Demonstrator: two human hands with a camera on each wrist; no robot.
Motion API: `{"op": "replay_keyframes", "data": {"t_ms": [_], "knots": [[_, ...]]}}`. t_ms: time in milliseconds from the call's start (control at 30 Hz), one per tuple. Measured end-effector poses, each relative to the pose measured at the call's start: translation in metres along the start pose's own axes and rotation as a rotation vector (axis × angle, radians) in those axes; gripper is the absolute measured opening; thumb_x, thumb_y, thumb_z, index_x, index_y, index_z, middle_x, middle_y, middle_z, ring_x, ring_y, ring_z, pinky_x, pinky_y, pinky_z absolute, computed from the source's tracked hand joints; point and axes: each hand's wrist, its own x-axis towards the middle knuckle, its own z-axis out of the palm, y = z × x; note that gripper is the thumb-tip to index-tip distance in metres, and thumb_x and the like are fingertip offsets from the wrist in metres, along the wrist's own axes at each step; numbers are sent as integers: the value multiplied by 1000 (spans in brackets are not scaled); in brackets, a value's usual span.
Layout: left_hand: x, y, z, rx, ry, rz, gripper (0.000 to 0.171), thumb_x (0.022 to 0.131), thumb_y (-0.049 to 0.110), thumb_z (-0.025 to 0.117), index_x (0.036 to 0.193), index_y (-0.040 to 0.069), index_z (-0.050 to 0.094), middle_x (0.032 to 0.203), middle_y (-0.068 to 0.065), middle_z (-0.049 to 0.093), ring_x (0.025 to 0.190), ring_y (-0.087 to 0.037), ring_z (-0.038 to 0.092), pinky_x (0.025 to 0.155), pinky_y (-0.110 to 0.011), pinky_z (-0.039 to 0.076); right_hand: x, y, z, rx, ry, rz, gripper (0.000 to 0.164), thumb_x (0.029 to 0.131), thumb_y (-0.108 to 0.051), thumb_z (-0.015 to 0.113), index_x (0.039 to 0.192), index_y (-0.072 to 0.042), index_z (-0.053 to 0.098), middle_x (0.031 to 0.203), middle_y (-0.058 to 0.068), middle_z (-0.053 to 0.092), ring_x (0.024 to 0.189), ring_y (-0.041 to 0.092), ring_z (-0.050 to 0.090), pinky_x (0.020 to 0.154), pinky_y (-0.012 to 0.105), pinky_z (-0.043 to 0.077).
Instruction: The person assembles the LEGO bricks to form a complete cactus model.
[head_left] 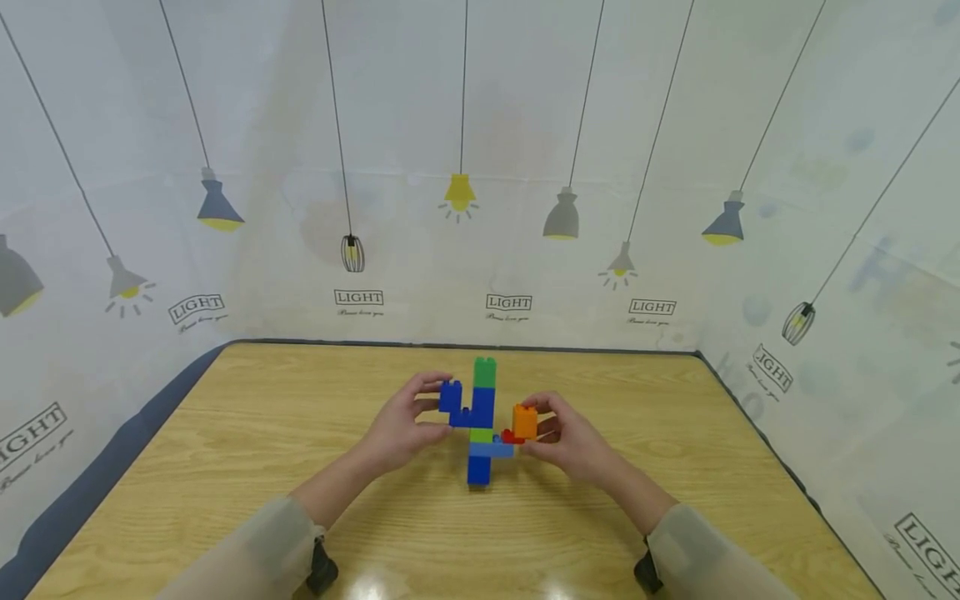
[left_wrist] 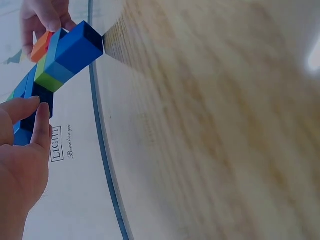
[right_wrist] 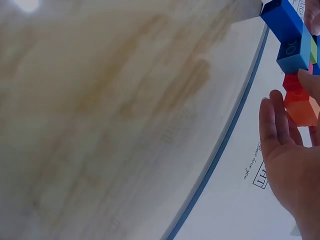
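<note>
A tower of toy building bricks stands upright between my hands in the head view, a dark blue brick point(head_left: 478, 471) at its foot. Above that come a light blue brick point(head_left: 491, 450) jutting right, a lime brick point(head_left: 482, 435), a dark blue part point(head_left: 483, 406) and a green brick point(head_left: 485, 372) on top. My left hand point(head_left: 397, 429) grips the blue brick point(head_left: 451, 397) on the left branch with thumb and fingers. With my right hand point(head_left: 573, 437) I pinch an orange brick point(head_left: 525, 422); the red brick point(right_wrist: 296, 89) under it meets the light blue one. Whether they are locked together, I cannot tell.
The wooden table point(head_left: 262, 433) has a dark edge strip along its back and sides. White curtains point(head_left: 405, 108) printed with hanging lamps enclose it on the back, left and right. A dark wrist strap point(head_left: 321, 568) shows at the left sleeve.
</note>
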Motion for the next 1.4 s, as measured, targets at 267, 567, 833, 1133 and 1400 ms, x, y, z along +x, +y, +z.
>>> {"op": "replay_keyframes", "data": {"t_ms": [267,567,833,1133,1400], "knots": [[11,-4,-1,61,2,-6,74,93,-6,82,158,12,52,163,-20,46,133,-41,65,97,-40,66,6,7,-6,-18,-29,-36,56,99,-11,83,147,-8,56,141,17,63,109,24,72,93,33,65],[22,-13,-6,223,14,3,74,93,9,89,159,10,55,159,-17,53,128,-36,68,95,-40,66,18,13,-11,-83,-49,33,56,98,-19,85,149,-11,60,141,11,67,112,22,70,98,41,64],[31,-20,-5,197,-6,-63,74,96,10,86,161,6,52,161,-19,55,131,-39,68,96,-42,65,25,15,-12,-131,-56,61,60,99,-21,85,153,-9,60,144,13,66,115,23,71,99,42,64],[42,-27,-2,189,-50,-160,72,99,14,83,163,6,50,165,-19,53,136,-39,67,100,-43,65,30,18,-12,-198,-62,98,56,98,-23,85,147,-7,66,140,12,70,115,24,72,103,47,62],[45,-30,0,237,-51,-221,68,102,18,80,163,10,51,163,-16,56,138,-36,66,102,-43,64,34,21,-13,-219,-78,103,55,99,-24,84,148,-5,66,141,13,71,117,26,72,106,50,60]]}}
